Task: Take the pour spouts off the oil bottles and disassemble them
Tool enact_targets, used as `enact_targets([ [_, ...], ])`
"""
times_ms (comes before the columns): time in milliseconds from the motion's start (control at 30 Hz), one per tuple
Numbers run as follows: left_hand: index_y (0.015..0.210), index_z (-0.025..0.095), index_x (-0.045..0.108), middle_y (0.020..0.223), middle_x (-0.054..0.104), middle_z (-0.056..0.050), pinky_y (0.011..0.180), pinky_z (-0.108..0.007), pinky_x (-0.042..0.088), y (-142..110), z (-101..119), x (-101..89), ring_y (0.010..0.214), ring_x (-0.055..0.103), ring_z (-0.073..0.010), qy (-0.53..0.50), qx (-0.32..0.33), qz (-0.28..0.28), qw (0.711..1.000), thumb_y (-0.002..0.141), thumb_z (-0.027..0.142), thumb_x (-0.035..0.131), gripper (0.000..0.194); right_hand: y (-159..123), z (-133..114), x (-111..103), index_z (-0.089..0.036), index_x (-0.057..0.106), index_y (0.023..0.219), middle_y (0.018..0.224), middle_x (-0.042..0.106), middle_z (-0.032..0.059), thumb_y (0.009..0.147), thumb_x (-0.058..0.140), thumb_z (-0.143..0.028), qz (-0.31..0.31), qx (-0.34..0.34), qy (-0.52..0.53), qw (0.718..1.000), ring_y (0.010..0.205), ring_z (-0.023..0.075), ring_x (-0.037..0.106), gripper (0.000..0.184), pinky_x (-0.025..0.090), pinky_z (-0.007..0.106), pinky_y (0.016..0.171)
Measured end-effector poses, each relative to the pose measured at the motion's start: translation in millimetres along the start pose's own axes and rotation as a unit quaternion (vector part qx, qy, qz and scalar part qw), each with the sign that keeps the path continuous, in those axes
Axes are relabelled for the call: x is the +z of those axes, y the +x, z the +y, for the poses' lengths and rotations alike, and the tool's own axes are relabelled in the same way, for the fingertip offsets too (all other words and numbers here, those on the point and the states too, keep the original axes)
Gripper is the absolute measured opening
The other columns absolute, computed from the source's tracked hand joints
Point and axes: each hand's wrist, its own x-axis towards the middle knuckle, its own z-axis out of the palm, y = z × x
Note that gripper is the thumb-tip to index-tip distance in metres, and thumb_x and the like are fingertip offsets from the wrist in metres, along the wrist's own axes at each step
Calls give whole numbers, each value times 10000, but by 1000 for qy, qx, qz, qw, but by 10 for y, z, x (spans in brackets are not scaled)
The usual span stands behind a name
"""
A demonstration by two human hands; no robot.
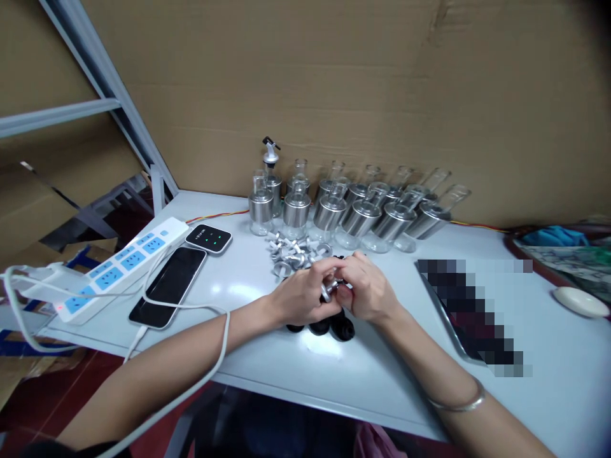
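My left hand [303, 297] and my right hand [365, 289] meet at the middle of the white table [334, 375], fingers curled together around a small silver metal cap [328, 290]. Both hands pinch it between them. Just behind my hands lies a pile of similar silver caps [292, 252]. Several black round pieces [329, 327] sit under and in front of my hands. Two rows of glass bottles with metal sleeves [356, 216] stand further back; one bottle at the left carries a black-tipped pourer [270, 152].
A white power strip [121, 261] with a cable, a black phone [168, 286] and a small black device [209, 238] lie at the left. A blurred dark tablet [472, 305] and a white mouse [581, 301] lie at the right. Cardboard [363, 83] backs the table.
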Motion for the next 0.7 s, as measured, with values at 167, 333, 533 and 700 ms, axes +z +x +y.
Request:
enact_targets([
  [167, 1136, 207, 291, 712, 419, 43, 488, -182, 370, 29, 125, -7, 532, 408, -72, -72, 10, 24, 997, 733, 99, 438, 442, -82, -23, 13, -213, 420, 863, 578, 485, -34, 852, 364, -97, 55, 117, 48, 990, 483, 112, 422, 130, 335, 240, 484],
  [333, 1037, 208, 322, 724, 410, 33, 524, -200, 390, 138, 239, -87, 567, 409, -83, -27, 126, 97, 987, 779, 91, 441, 307, -115, 95, -81, -208, 433, 920, 585, 515, -40, 903, 341, -176, 107, 400, 11, 910, 464, 104, 468, 98, 372, 225, 494],
  [533, 1034, 192, 363, 881, 445, -39, 609, -280, 479, 129, 51, -141, 734, 473, -145, 177, 144, 23, 973, 847, 197, 421, 196, -190, 303, -55, -178, 512, 956, 616, 563, 15, 883, 353, -266, -144, 469, 16, 871, 496, 151, 491, 196, 336, 270, 524],
  [700, 1049, 212, 397, 999, 385, -52, 645, -251, 519, 86, 34, -141, 855, 514, -138, 169, 156, 13, 973, 846, 85, 424, 241, -318, 357, 17, -162, 574, 898, 743, 631, 81, 853, 420, -236, -240, 439, -48, 864, 786, 250, 554, 177, 350, 330, 665],
])
